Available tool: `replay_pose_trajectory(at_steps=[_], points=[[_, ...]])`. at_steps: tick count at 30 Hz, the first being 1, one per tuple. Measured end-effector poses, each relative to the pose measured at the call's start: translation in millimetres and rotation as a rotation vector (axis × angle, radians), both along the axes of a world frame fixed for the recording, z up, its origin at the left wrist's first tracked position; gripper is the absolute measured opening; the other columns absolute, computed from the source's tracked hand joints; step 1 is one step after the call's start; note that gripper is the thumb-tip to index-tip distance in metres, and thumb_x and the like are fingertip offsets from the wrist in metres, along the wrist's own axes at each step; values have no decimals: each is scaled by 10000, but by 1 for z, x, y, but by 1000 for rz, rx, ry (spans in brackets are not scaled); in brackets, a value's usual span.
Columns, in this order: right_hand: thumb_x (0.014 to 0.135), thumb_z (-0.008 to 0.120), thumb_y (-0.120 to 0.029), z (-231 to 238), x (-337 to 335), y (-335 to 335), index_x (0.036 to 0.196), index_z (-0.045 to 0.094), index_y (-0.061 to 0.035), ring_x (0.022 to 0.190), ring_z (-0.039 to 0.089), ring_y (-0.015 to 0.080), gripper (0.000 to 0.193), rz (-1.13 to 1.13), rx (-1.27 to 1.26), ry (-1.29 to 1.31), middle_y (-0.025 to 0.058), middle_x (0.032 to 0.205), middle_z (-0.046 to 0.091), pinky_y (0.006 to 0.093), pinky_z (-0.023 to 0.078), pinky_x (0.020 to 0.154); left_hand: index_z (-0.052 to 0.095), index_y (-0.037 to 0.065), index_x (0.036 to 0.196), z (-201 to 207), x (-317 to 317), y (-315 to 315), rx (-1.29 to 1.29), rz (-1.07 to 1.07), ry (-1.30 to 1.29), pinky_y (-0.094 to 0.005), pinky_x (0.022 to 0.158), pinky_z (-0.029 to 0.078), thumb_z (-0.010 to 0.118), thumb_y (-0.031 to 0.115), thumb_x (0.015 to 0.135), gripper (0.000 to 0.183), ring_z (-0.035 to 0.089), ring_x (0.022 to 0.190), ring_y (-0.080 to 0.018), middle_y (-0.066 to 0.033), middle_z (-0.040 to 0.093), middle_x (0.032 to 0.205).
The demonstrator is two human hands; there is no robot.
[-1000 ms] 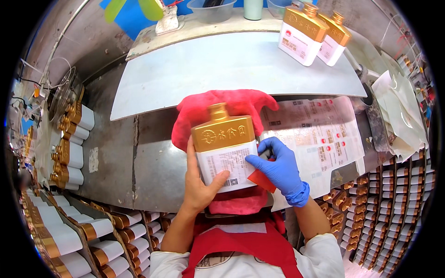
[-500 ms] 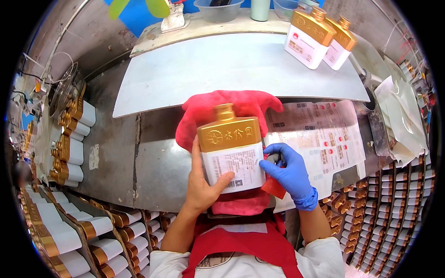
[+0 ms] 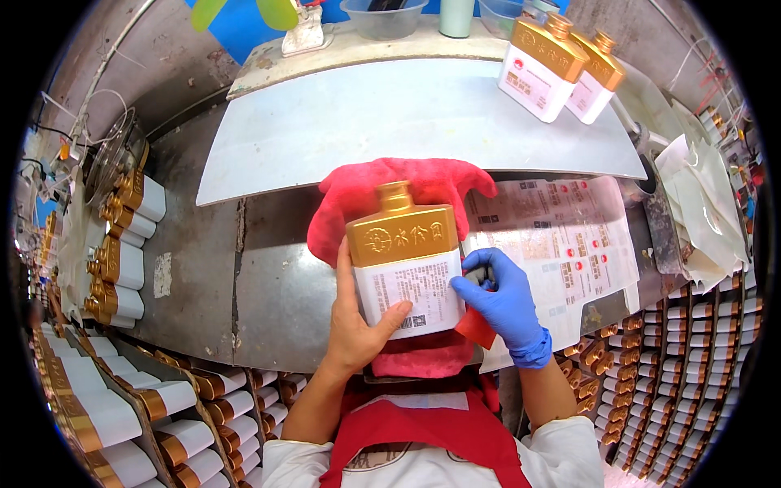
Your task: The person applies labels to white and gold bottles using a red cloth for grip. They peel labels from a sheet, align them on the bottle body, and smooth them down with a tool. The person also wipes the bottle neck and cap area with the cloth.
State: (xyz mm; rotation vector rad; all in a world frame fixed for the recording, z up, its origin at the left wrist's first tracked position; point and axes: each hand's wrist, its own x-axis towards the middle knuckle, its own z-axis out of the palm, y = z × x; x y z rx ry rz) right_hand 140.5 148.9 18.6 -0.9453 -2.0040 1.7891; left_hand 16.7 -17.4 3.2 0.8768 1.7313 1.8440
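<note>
My bare left hand (image 3: 358, 329) is closed round the lower left side of a flat flask-shaped bottle (image 3: 411, 285), its thumb across the front. The bottle has a gold embossed shoulder and neck and a white body with fine print and a small square code. It leans back over a pink-red cloth (image 3: 399, 175). My right hand (image 3: 503, 301), in a blue glove, is closed beside the bottle's right edge, thumb tip at the printed face. Between its fingers are a dark grey piece and a flat red piece (image 3: 476, 327); how they join is hidden.
Printed label sheets (image 3: 561, 268) lie to the right on the dark metal table (image 3: 281, 285). Two finished-looking bottles (image 3: 543, 69) stand on the pale board (image 3: 407, 106) at far right. More bottles (image 3: 122, 268) line the left side, and racks of them (image 3: 675, 358) flank me below.
My right hand has shifted slightly left along with the red piece, the thumb a little further onto the bottle. The bottle and my left hand have stayed in place.
</note>
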Motion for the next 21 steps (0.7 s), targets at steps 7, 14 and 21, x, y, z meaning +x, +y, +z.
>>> replay_pose_trajectory(at_steps=[7,14,21], points=[[768,735,-131,-7,2,1,990,636,-59,623,450,11,253,-30,-68,69,-48,754,582,180,408,585,11,29,1491,0,0,0,-5,-12,12,-352,963,444,684,34,788,973,525,1176,-252,-184,449,1336],[764,747,-137,0,3,1,982,608,-49,639,456,14,273,22,-48,18,-40,743,562,179,409,588,12,34,1489,5,1,1,-12,-10,-6,-354,957,449,676,25,787,967,528,1171,-254,-180,459,1320],[756,772,-160,1,-4,-2,953,591,-43,644,458,23,293,11,-34,36,-41,731,519,180,413,592,13,30,1483,3,3,2,-1,1,-2,-353,946,458,671,18,786,959,543,1153,-255,-184,443,1329]])
